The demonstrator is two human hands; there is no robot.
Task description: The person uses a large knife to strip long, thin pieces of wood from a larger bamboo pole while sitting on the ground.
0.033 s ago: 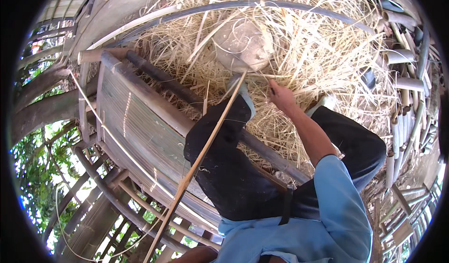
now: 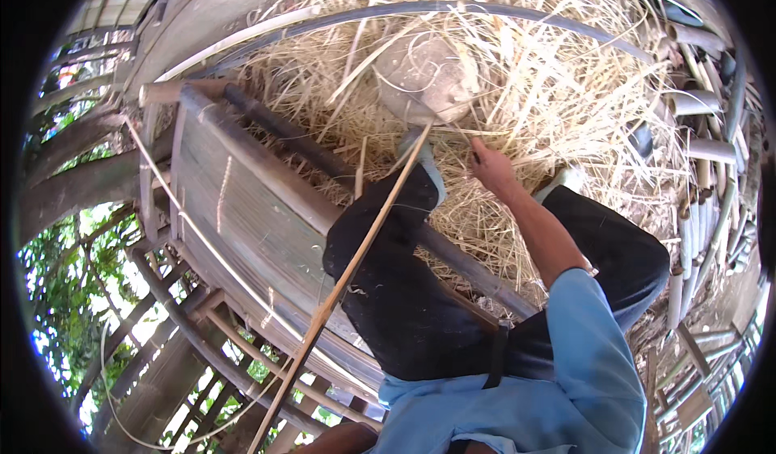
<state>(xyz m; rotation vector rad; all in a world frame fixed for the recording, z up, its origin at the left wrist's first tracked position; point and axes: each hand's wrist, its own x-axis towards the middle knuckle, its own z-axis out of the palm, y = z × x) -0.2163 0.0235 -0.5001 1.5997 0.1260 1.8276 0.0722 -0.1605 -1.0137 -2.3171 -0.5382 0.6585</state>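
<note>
My right hand [image 2: 491, 167] is closed near the straw, just on my side of a rounded pale block [image 2: 424, 78]. A thin tool with a dark handle shows at its fingers; its exact kind is too small to make out. A long tan bamboo strip [image 2: 356, 264] slants from the block's near edge, past my left leg, to the lower edge of the view. Its upper tip lies apart from my right hand. At the bottom, a bit of my left arm [image 2: 343, 438] shows beside the strip, while my left hand is out of sight.
Pale shavings [image 2: 558, 74] cover the ground around the block. A slatted bamboo bench [image 2: 250, 203] stands at my left. Dark bent bamboo [image 2: 388, 8] arcs across the far side. Cut bamboo poles [image 2: 695, 102] are stacked at the right. A thin pale strip [image 2: 194, 224] crosses the bench.
The whole view has shifted slightly to the right. My right hand has turned a little at the fingers. The long bamboo strip stays in about the same place.
</note>
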